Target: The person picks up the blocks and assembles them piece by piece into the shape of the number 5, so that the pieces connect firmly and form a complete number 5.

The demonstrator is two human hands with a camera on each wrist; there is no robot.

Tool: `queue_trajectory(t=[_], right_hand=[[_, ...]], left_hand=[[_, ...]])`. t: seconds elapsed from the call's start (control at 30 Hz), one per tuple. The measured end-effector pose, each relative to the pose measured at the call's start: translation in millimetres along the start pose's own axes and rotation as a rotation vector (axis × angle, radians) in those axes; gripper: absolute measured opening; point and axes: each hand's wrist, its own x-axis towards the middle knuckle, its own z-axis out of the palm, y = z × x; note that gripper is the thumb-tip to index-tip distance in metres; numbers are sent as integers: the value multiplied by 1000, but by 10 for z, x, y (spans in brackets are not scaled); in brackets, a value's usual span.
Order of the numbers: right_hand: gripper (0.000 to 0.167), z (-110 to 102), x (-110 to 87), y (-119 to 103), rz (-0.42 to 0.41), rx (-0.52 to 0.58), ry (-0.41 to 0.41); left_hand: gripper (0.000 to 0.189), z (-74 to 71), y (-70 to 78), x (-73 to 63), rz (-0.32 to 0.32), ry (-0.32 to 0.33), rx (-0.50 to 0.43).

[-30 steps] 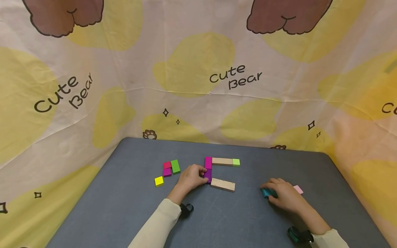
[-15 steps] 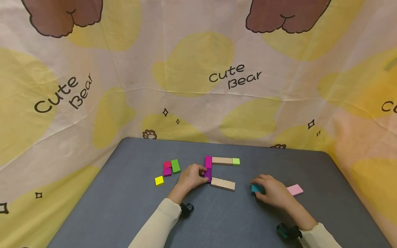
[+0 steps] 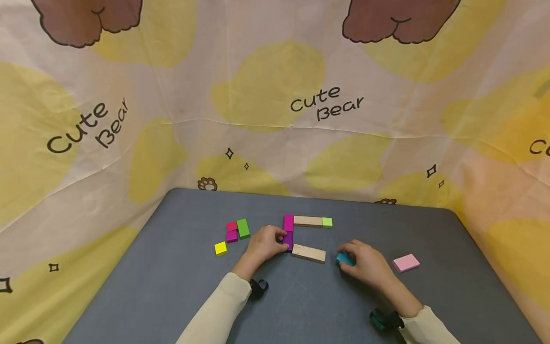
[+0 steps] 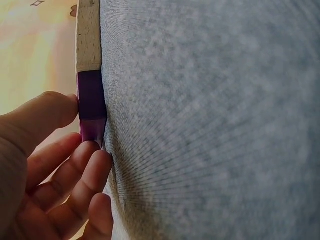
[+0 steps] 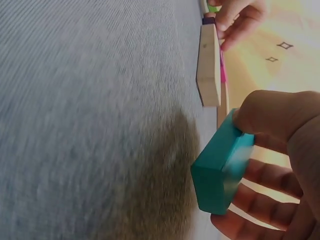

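Note:
My left hand (image 3: 265, 242) pinches a purple block (image 3: 290, 241) with thumb and fingertips at its left side; in the left wrist view the thumb lies on the purple block (image 4: 92, 95) and the fingers curl at its end. A magenta block (image 3: 289, 222) adjoins it on the far side. Against the purple block's near end lies a plain wooden block (image 3: 309, 253), slightly angled. To the right of it, my right hand (image 3: 368, 263) grips a teal block (image 3: 345, 259) between thumb and fingers. Seen from the right wrist, the teal block (image 5: 220, 170) is tilted, over a dark shadow on the table.
A second wooden block (image 3: 308, 221) runs right from the magenta one, ending in a light green block (image 3: 327, 222). At left are a green block (image 3: 243, 228), red block (image 3: 231, 226), smaller magenta block (image 3: 231, 236) and yellow block (image 3: 220, 248). A pink block (image 3: 406, 263) lies at right.
My right hand has moved left with the teal block, toward the near wooden block, uncovering the pink block. The left hand has stayed at the purple block.

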Motion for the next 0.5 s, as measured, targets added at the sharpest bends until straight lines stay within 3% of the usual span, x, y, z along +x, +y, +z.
queue_trajectory(t=[0.27,0.5], right_hand=[[21,65,85,-132,103,75,-53],[18,101,128,-191,161,71,-79]], left_hand=[[32,1,-14,0,9,1,0],[33,3,-10,11,15,-5,2]])
